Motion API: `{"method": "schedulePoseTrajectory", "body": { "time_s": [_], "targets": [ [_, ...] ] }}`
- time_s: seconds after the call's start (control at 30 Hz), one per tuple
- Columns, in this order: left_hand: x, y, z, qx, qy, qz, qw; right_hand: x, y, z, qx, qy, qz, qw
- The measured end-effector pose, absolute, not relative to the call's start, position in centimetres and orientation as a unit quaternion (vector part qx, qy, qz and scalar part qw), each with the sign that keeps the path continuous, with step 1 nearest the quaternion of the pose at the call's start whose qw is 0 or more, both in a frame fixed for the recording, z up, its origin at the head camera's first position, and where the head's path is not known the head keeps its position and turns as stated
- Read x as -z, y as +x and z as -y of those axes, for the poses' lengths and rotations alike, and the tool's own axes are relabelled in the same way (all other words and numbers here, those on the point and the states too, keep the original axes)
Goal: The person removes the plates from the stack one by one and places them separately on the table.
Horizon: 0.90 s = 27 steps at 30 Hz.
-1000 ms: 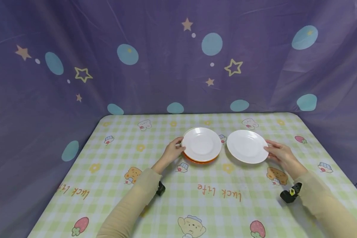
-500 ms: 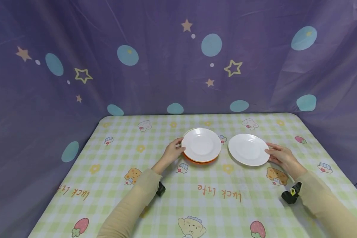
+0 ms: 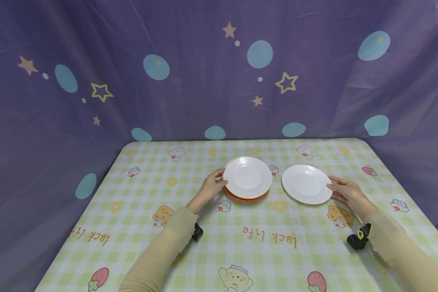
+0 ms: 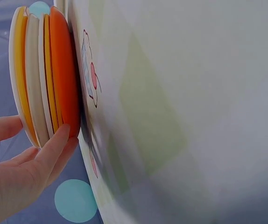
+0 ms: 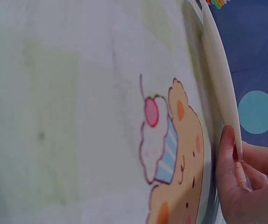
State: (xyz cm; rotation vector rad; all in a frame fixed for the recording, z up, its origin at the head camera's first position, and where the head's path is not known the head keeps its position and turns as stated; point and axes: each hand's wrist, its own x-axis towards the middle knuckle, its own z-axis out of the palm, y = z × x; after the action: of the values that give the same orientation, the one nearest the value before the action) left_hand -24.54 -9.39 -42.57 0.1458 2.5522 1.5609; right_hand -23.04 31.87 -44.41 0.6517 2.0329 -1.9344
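Note:
A stack of plates (image 3: pixel 247 177) stands on the checked tablecloth, a white plate on top. In the left wrist view its layers show white, yellow and orange rims, the orange plate (image 4: pixel 63 70) lowest. My left hand (image 3: pixel 211 186) holds the stack's left side, thumb at the top rim and fingertips against the lower rims. To the right of the stack, a single white plate (image 3: pixel 306 184) lies low over the cloth, apart from the stack. My right hand (image 3: pixel 346 192) pinches its right rim, with fingers (image 5: pixel 226 154) under the edge in the right wrist view.
The tablecloth (image 3: pixel 263 259) has printed cupcakes, bears and strawberries. A purple curtain (image 3: pixel 204 81) with stars hangs behind the table's far edge and along its sides. Black wrist devices (image 3: pixel 358 238) sit at both cuffs.
The single white plate has moved slightly right and toward me in my right hand, widening the gap to the stack. My left hand and the stack have stayed in place.

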Motion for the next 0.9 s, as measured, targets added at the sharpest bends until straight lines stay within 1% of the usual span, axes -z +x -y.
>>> {"method": "schedulePoseTrajectory", "body": {
  "time_s": [0.27,0.37,0.53,0.63,0.7,0.8,0.87,0.9],
  "targets": [
    [42.6,-24.6,9.3,-0.523,0.047,-0.848,0.076,44.6,-22.9,-32.0,0.648,0.208,-0.723,0.124],
    [42.5,-24.6,9.3,-0.523,0.048,-0.847,0.075,44.6,-22.8,-31.9,0.632,0.195,-0.741,0.113],
    [42.5,-24.7,9.4,-0.527,0.044,-0.845,0.077,44.2,-22.7,-31.5,0.551,0.161,-0.814,0.088],
    [42.6,-24.7,9.5,-0.530,0.042,-0.843,0.079,43.7,-22.7,-31.0,0.471,0.134,-0.870,0.056],
    [42.6,-24.7,9.4,-0.530,0.040,-0.843,0.080,43.4,-22.5,-30.6,0.427,0.110,-0.897,0.014],
    [42.6,-24.7,9.4,-0.533,0.039,-0.841,0.082,42.7,-22.2,-29.6,0.401,0.071,-0.912,-0.040],
    [42.5,-24.7,9.4,-0.534,0.038,-0.841,0.082,42.3,-22.2,-28.8,0.398,0.049,-0.914,-0.059],
    [42.5,-24.6,9.4,-0.534,0.040,-0.840,0.080,42.1,-22.2,-28.4,0.401,0.040,-0.913,-0.061]
  ]
}}
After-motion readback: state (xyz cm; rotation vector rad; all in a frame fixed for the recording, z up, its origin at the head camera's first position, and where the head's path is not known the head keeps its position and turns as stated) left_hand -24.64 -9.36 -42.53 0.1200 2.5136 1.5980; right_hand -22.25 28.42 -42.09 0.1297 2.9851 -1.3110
